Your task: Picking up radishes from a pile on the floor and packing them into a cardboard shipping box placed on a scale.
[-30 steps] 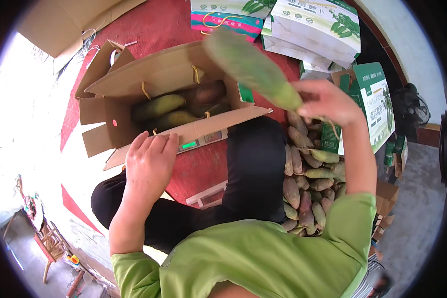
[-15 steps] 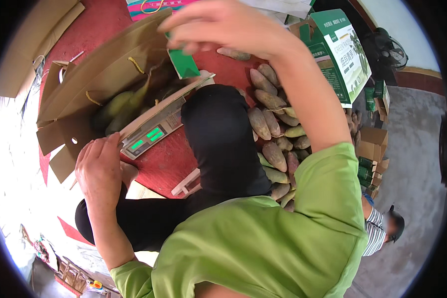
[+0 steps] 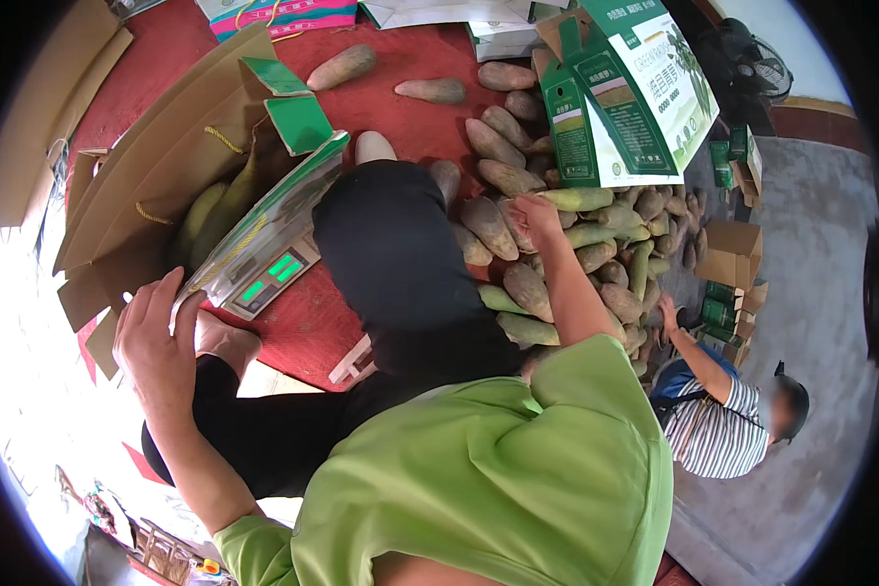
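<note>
A long cardboard carton with yellow rope handles rests on its side atop a digital scale with a lit green display. Inside it lie several green radishes. My left hand grips the carton's near corner, its thumb and fingers either side of the edge. Off to the right, my right hand reaches into a heap of muddy radishes. Its fingers are bent around a radish, mostly covered by the hand.
Loose radishes lie on the red mat. An open green-and-white carton stands beyond the heap, near a black fan. At right, a person in a striped shirt reaches toward the heap. My black-clad knee separates scale and heap.
My right hand has swung from the carton's green flap down to the radish heap. The carton's near side now stands higher over the scale. The other person has come closer and reaches out.
</note>
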`<state>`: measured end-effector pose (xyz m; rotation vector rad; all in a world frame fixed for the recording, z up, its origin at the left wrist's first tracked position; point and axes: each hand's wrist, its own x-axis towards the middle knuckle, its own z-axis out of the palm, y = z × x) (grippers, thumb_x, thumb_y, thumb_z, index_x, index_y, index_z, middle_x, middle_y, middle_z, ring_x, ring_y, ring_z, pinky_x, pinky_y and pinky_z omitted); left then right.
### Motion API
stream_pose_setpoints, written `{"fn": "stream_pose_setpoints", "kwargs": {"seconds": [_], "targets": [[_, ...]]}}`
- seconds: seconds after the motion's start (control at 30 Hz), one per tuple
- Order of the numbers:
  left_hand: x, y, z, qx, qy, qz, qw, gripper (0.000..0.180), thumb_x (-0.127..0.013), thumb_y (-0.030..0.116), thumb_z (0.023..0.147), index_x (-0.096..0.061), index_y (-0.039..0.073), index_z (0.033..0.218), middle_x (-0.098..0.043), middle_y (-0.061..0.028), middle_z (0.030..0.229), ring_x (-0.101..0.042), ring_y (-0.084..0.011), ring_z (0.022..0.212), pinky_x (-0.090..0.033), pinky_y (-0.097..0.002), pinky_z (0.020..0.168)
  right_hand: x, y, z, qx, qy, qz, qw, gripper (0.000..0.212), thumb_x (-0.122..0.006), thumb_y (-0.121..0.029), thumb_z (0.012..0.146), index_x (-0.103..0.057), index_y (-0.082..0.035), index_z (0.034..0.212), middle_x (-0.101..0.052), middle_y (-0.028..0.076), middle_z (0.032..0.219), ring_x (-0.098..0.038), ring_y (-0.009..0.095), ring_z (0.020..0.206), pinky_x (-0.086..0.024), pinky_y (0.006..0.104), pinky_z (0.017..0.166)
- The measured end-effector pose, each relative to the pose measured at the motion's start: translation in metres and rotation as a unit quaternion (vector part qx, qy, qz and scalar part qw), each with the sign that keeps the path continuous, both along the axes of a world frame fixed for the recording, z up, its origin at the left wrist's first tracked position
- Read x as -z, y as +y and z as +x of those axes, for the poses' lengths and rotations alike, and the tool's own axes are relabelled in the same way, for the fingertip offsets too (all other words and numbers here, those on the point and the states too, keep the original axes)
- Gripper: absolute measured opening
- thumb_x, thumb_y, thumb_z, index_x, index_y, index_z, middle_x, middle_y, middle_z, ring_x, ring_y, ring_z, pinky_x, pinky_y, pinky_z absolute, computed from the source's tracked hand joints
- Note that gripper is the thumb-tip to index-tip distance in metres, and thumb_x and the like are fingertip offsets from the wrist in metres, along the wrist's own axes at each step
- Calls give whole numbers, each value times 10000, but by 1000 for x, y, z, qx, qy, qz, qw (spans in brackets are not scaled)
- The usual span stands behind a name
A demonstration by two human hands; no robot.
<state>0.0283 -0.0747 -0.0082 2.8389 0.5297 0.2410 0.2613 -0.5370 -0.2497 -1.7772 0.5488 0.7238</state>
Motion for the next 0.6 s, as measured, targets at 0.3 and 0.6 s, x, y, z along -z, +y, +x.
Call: {"fn": "stream_pose_setpoints", "kwargs": {"seconds": [0.3, 0.6], "targets": [[-7, 2, 0, 12, -27, -22, 999, 282, -728, 135, 723, -669, 29, 978, -650, -103, 880, -617, -290, 813, -484, -369, 747, 92, -56, 42, 467, 30, 226, 854, 206, -574, -155, 919, -524, -7, 1053, -603, 167, 907, -599, 297, 783, -536, 380, 669], [0, 12, -1, 19, -34, -5, 999, 252, -728, 155, 709, -674, 40, 927, -648, -74, 842, -625, -269, 805, -495, -366, 734, 91, -67, 51, 523, 24, 309, 794, 331, -531, -208, 956, -418, 16, 1171, -554, 197, 957, -558, 287, 768, -523, 387, 689]]}}
